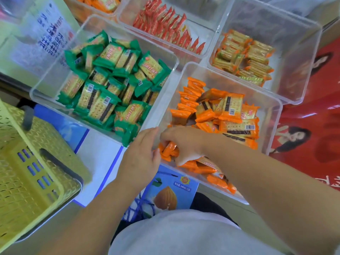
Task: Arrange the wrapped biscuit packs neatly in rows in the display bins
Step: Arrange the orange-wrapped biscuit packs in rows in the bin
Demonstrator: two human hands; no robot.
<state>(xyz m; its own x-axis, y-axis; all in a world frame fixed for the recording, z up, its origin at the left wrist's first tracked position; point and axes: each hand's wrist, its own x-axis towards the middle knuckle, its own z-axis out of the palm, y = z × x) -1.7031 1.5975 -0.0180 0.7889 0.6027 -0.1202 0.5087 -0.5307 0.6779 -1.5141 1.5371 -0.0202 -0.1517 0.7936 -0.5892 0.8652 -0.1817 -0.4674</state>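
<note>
A clear plastic bin (276, 115) at centre right holds orange-wrapped biscuit packs (230, 111), some standing in a row at its far left, the others in a loose heap. My right hand (184, 142) reaches into the bin's near left corner and grips a few orange packs (170, 149). My left hand (141, 155) rests with straight fingers against the outside of that corner's wall. To the left, another clear bin (47, 78) is full of jumbled green-wrapped packs (110, 85).
Behind stand clear bins with red sachets (165, 26), orange-edged cracker packs (244, 57) and more orange packs (103, 4). A yellow shopping basket (33, 172) sits at the lower left. A blue almond-drink carton (169, 194) lies under my arms. Red posters (309, 137) lie on the right.
</note>
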